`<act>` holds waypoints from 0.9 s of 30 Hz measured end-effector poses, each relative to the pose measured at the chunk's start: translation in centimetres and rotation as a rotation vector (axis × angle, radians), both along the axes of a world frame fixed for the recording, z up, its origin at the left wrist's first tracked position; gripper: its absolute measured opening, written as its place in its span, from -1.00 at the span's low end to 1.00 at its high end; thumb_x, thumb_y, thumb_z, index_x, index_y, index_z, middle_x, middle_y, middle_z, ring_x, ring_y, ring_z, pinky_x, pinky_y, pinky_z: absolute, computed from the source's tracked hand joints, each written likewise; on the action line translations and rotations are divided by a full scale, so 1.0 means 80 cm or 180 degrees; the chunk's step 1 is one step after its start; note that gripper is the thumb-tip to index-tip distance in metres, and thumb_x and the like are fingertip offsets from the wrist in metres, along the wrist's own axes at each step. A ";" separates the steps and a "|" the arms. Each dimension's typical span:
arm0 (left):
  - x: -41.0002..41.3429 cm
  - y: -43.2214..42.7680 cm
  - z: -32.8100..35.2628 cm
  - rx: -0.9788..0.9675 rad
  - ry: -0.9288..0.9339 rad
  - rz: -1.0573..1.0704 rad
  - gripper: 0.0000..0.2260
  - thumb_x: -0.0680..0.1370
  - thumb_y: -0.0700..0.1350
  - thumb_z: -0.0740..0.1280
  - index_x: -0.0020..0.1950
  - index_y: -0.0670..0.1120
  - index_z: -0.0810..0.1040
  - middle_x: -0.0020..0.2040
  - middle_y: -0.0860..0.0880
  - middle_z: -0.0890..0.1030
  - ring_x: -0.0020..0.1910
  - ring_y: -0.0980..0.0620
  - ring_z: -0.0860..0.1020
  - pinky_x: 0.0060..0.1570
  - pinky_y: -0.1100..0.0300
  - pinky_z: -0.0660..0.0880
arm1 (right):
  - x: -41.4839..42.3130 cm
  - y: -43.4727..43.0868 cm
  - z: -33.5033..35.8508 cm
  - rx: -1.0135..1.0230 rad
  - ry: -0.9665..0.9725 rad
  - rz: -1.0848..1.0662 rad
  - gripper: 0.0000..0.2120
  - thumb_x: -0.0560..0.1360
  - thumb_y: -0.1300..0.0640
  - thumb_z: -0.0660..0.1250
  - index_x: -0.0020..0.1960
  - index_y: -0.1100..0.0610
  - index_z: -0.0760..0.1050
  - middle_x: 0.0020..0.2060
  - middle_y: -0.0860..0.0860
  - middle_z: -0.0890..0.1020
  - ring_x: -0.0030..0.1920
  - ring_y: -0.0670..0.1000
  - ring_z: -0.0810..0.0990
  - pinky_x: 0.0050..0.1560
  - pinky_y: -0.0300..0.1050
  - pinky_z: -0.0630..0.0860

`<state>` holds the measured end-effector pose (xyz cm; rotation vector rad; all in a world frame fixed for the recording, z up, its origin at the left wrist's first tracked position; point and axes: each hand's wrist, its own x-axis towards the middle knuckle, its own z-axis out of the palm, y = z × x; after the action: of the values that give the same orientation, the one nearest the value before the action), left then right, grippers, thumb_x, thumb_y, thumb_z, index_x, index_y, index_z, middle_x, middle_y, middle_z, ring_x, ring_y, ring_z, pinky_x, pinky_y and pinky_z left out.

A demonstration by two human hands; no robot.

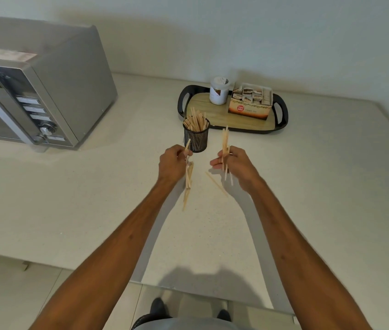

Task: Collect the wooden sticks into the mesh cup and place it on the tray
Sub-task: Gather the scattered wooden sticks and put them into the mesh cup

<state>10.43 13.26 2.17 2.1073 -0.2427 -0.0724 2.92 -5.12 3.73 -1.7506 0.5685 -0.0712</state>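
Note:
A black mesh cup (197,139) stands on the white counter just in front of the tray, with several wooden sticks (196,121) upright in it. My left hand (173,163) is shut on a bundle of wooden sticks (188,177) just left of and below the cup. My right hand (232,163) grips another bundle of sticks (225,144) held upright, to the right of the cup. One loose stick (216,183) lies on the counter between my hands. The black-rimmed tray (212,115) with a wood-look floor sits behind the cup.
On the tray stand a white jar (219,90) and an open box of tea bags (250,101). A silver microwave (36,91) fills the left of the counter. The counter's front edge (188,285) runs near my body, with floor tiles below.

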 end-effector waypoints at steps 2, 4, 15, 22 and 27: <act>0.000 -0.001 0.007 -0.0524 0.0132 0.0011 -0.75 0.78 -0.15 0.26 0.28 -0.26 0.67 0.06 -0.16 0.78 -0.09 -0.02 0.73 0.11 -0.03 0.72 | -0.003 -0.004 0.004 0.0177 -0.0213 0.0056 -0.75 0.76 0.27 0.07 0.23 0.25 0.51 -0.01 0.20 0.77 0.05 0.17 0.77 0.08 0.05 0.65; 0.001 -0.003 0.012 -0.0830 0.0188 0.0083 -0.74 0.78 -0.13 0.27 0.31 -0.26 0.65 0.04 -0.20 0.79 -0.02 -0.14 0.76 0.16 -0.11 0.71 | -0.004 -0.006 0.006 0.0212 -0.0493 0.0056 -0.74 0.79 0.25 0.06 0.26 0.26 0.51 -0.04 0.19 0.75 0.07 0.19 0.76 0.14 0.08 0.66; 0.026 -0.018 0.056 -0.1666 -0.0219 0.0312 -0.78 0.75 -0.08 0.34 0.21 -0.23 0.66 -0.06 -0.10 0.79 -0.08 -0.12 0.78 -0.02 0.00 0.75 | 0.031 -0.004 0.022 0.0413 -0.1456 -0.0017 -0.81 0.79 0.25 0.09 0.23 0.22 0.47 0.02 0.23 0.73 0.18 0.21 0.73 0.34 0.09 0.61; 0.060 -0.048 0.102 -0.2372 -0.0505 0.0268 -0.73 0.73 -0.07 0.38 0.17 -0.31 0.60 -0.01 -0.16 0.80 0.10 -0.12 0.77 0.26 -0.17 0.65 | 0.105 -0.004 0.076 0.0249 -0.2039 -0.0147 -0.77 0.79 0.21 0.08 0.30 0.31 0.43 0.02 0.23 0.75 0.10 0.11 0.75 0.15 -0.07 0.64; 0.093 -0.070 0.111 -0.2548 -0.0765 0.0217 -0.76 0.73 -0.09 0.38 0.13 -0.30 0.60 -0.02 -0.15 0.80 0.10 -0.11 0.77 0.23 -0.14 0.65 | 0.153 -0.013 0.101 0.0160 -0.2188 -0.0173 -0.77 0.79 0.16 0.09 0.29 0.29 0.42 -0.01 0.18 0.76 0.13 0.19 0.74 0.27 0.18 0.63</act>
<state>17.87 7.65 11.08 1.3198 -0.2841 0.2794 15.17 -6.16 11.82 -1.5331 0.1089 -0.6624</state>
